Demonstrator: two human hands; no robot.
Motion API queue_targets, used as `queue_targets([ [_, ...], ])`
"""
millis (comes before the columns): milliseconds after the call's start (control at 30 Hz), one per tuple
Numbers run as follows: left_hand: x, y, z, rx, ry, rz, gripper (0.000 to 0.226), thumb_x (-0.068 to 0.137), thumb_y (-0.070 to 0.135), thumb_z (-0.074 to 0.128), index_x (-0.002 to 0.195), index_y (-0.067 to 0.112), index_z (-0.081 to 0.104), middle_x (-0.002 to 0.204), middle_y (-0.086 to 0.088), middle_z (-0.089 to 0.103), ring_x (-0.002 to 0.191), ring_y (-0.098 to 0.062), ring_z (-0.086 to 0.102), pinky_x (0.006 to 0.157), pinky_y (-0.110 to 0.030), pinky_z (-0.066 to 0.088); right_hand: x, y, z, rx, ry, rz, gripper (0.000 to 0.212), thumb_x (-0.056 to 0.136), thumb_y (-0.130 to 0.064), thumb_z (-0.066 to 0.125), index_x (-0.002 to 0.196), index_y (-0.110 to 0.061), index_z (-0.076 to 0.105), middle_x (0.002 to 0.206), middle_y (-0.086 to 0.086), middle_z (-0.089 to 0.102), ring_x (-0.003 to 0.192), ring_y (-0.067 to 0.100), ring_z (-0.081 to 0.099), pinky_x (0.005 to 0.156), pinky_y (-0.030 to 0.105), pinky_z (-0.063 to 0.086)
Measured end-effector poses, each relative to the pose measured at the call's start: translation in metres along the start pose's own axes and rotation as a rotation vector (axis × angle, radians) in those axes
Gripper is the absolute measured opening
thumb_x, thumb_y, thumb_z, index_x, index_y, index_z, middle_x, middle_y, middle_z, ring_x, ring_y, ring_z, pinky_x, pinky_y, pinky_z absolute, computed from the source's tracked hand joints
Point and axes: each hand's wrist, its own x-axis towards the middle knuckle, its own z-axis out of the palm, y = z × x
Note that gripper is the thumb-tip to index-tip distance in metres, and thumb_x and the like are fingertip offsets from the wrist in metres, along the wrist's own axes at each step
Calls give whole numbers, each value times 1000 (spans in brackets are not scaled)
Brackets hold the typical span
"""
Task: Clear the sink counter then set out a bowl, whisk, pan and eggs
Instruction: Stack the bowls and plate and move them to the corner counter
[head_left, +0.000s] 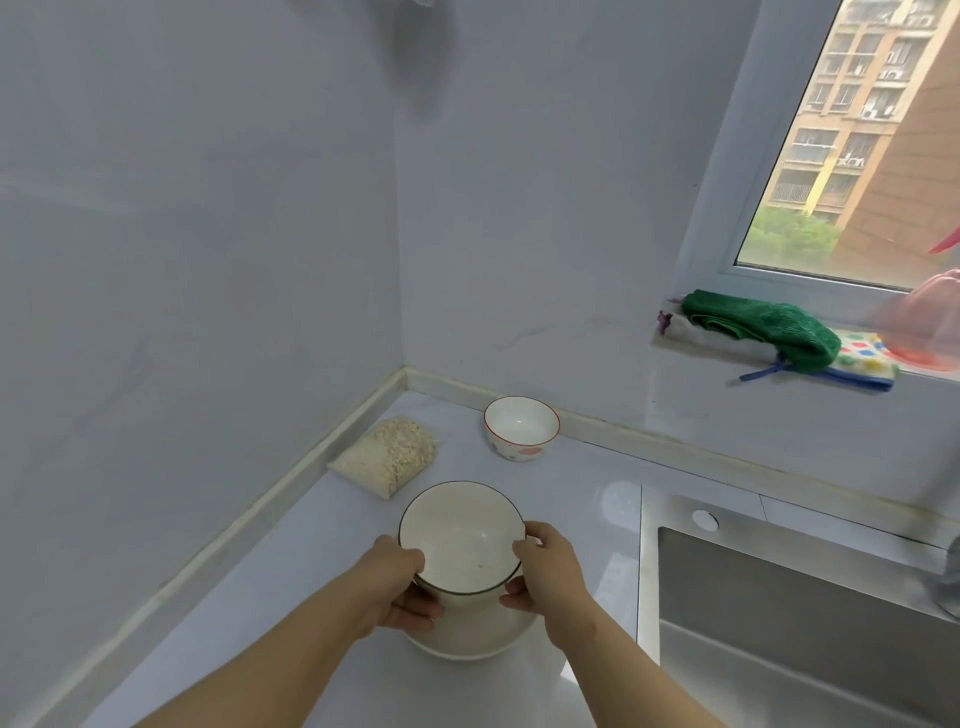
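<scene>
A white bowl with a dark rim (460, 535) is held in both hands over the counter (270, 597). My left hand (397, 587) grips its left side, thumb on the rim and fingers curled underneath. My right hand (545, 571) grips its right side the same way. Directly beneath the bowl lies a white plate (467, 636) on the counter; whether the bowl touches it cannot be told. A smaller white bowl with a red rim (521, 427) stands farther back near the wall.
A clear bag of oats (387, 454) lies in the counter's back left corner. The steel sink (779, 597) is at the right. On the window sill lie a green cloth (763, 327), a spotted cloth (862, 358) and a pink bag (930, 322).
</scene>
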Motion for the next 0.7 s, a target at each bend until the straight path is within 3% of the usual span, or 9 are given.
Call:
queue_targets([
  [233, 0, -2, -4, 28, -30, 5, 23, 94, 8, 40, 117, 3, 35, 78, -19, 59, 54, -23, 62, 47, -32, 55, 2, 0, -1, 4, 12, 3, 29, 94, -10, 40, 121, -17, 50, 86, 4, 53, 57, 15, 50, 54, 27, 53],
  [333, -1, 1, -5, 83, -75, 20, 20, 96, 13, 42, 114, 5, 38, 77, -17, 62, 57, -22, 62, 55, -34, 57, 6, 0, -3, 3, 45, -4, 24, 94, -12, 42, 116, -15, 52, 81, 4, 52, 57, 16, 49, 54, 25, 49],
  [400, -3, 4, -7, 124, -124, 1, 20, 96, 21, 46, 111, 8, 41, 76, -15, 63, 58, -20, 62, 60, -34, 58, 10, 1, -6, 7, 75, -12, 18, 95, -15, 43, 107, -13, 54, 78, 4, 52, 59, 17, 48, 54, 25, 45],
  [467, -4, 9, -11, 243, -142, -20, 27, 96, 36, 47, 109, 12, 44, 75, -11, 63, 56, -17, 61, 56, -28, 57, 17, 1, -8, 7, 102, -13, 15, 95, -18, 43, 93, -12, 56, 75, 3, 52, 65, 18, 47, 57, 25, 42],
  [533, 2, 18, -17, 484, -28, 41, 36, 94, 51, 42, 101, 16, 47, 76, -5, 61, 59, -15, 60, 54, -23, 52, 25, 0, -12, 5, 128, -9, 21, 95, -22, 43, 83, -11, 56, 76, 4, 52, 68, 19, 45, 63, 27, 38],
  [600, 14, 30, -21, 681, 212, 192, 41, 91, 58, 38, 93, 18, 47, 81, 0, 58, 74, -17, 58, 65, -26, 49, 32, -3, -18, 10, 153, -7, 23, 96, -24, 43, 87, -8, 58, 81, 5, 54, 71, 19, 45, 66, 28, 37],
  [667, 23, 45, -19, 623, 346, 316, 34, 92, 53, 39, 88, 19, 46, 81, 3, 55, 81, -20, 57, 71, -30, 44, 38, -7, -23, 15, 165, -6, 20, 97, -23, 43, 89, -9, 55, 83, 4, 54, 70, 17, 45, 63, 26, 37],
  [700, 29, 55, -14, 532, 322, 344, 29, 93, 47, 42, 88, 19, 47, 81, 3, 54, 81, -20, 57, 72, -31, 45, 43, -8, -26, 19, 175, -4, 18, 97, -23, 43, 89, -10, 53, 84, 5, 53, 69, 16, 44, 61, 25, 37],
])
